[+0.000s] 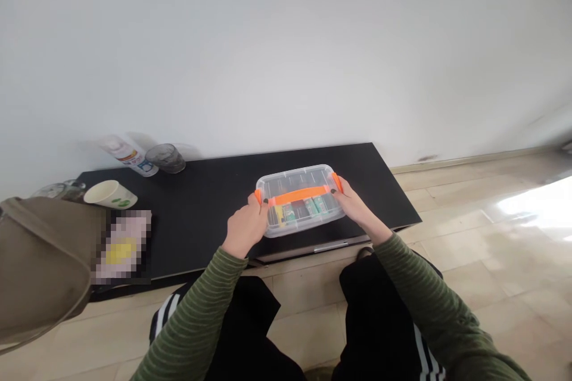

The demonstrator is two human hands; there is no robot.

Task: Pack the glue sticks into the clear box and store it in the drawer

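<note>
A clear plastic storage box [295,181] with its lid on is in front of me, over the front part of the black table. Across the lid lies an orange handle [299,194], and orange latches sit at both ends. Through the plastic I see several small packets, green, white and yellow, too unclear to name. My left hand [248,223] is closed on the left end of the box, by its latch. At the opposite end, my right hand [351,199] grips the box with the thumb near the orange latch [336,182].
The black table [205,214] stands against a white wall. On its left are a paper cup [111,194], a dark glass [165,158], a spray can [129,156] and a blurred-out pink item [123,247]. A brown bag [42,274] fills the left edge.
</note>
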